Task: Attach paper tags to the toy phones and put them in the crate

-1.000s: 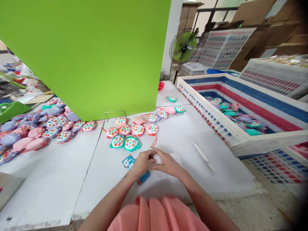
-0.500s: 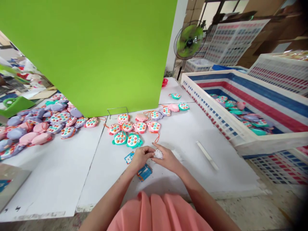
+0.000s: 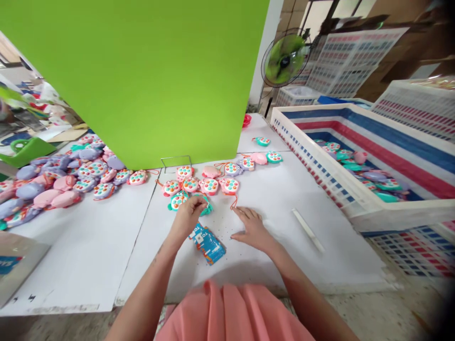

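W/ our L hand (image 3: 192, 208) we pinch fingertips tog. at the green toy (image 3: 208, 209), partly covering it; can't tell if there's anything btwn them. Our R hand (image 3: 252, 228) is loose, fingers spread, palm down over the table (image 3: 273, 189). An orange cord (image 3: 235, 199) lies by the R fingertips, w/ its pink toy (image 3: 231, 185) beyond. Blue cards (image 3: 212, 245) lie btwn both hands, closer to us. White stick (image 3: 308, 230) is R of the R hand; toy pile (image 3: 93, 169) well L of the L hand.

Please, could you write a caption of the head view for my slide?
Left hand by a green toy, right hand near an orange strap, blue cards nearby.
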A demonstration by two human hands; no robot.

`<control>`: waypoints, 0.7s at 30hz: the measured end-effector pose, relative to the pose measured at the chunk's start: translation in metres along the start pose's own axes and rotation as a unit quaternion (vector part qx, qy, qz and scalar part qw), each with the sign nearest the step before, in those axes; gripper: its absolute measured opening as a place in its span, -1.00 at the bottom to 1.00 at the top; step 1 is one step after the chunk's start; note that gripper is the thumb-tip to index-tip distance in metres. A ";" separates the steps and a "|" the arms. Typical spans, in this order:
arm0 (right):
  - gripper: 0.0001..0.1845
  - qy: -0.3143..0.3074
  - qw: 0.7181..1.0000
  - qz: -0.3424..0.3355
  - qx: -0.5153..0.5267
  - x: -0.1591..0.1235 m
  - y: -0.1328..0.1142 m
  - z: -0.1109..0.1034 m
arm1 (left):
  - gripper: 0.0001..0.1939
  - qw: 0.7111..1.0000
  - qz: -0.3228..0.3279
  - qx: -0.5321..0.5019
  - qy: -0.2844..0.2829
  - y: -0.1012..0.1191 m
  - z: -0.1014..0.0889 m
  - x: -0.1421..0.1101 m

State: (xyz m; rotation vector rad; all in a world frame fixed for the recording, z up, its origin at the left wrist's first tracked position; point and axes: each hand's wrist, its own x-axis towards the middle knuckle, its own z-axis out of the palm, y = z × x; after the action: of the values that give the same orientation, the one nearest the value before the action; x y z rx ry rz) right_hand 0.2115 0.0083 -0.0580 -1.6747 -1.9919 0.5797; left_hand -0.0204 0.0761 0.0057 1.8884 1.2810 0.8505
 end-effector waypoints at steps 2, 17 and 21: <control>-0.13 0.023 0.997 -0.032 0.061 0.000 -0.012 -0.009 | -0.89 0.997 0.048 0.033 -0.043 0.011 0.000 -0.005; -0.75 0.087 0.878 0.080 0.464 0.011 -0.038 -0.017 | -0.80 0.992 0.087 0.007 -0.093 0.023 -0.034 -0.022; -0.71 0.120 0.752 0.086 0.642 0.013 -0.047 -0.019 | -0.79 0.990 0.005 -0.031 -0.139 0.001 -0.027 -0.025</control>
State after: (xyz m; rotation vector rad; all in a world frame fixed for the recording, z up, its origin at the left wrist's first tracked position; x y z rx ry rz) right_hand 0.1843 0.0140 -0.0134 -0.9040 -0.7524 1.3053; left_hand -0.0497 0.0569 0.0178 1.8883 1.0645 0.5985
